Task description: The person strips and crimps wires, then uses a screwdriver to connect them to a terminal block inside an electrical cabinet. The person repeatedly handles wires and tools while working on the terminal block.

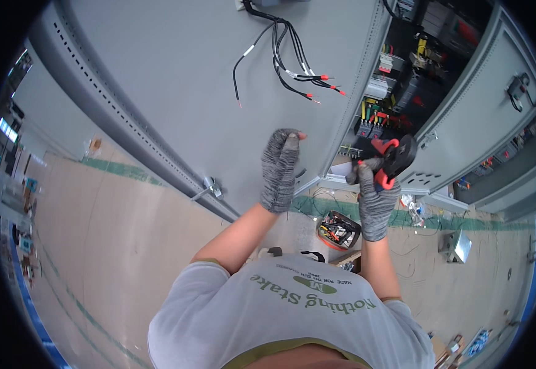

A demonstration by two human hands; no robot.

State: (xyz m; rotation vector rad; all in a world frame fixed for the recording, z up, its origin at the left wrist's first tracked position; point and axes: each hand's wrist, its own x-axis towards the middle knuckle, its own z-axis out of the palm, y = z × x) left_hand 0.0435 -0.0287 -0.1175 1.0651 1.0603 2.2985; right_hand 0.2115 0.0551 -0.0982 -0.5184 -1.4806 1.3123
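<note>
My left hand, in a grey knit glove, is raised in front of a grey cabinet door. Its fingers are pressed together, and whatever may be between them is too small or hidden to make out. In my gloved right hand are crimping pliers with a black head and red grips, held up beside the open cabinet. Above my left hand a bundle of black wires hangs from the door. Several wires end in red ferrules; the leftmost wire shows a bare copper tip.
The open cabinet at the right holds breakers and coloured wiring. A tool bag full of tools stands on the floor below my hands. Farther right lie a metal box and wire scraps. A door latch juts out at the door's lower edge.
</note>
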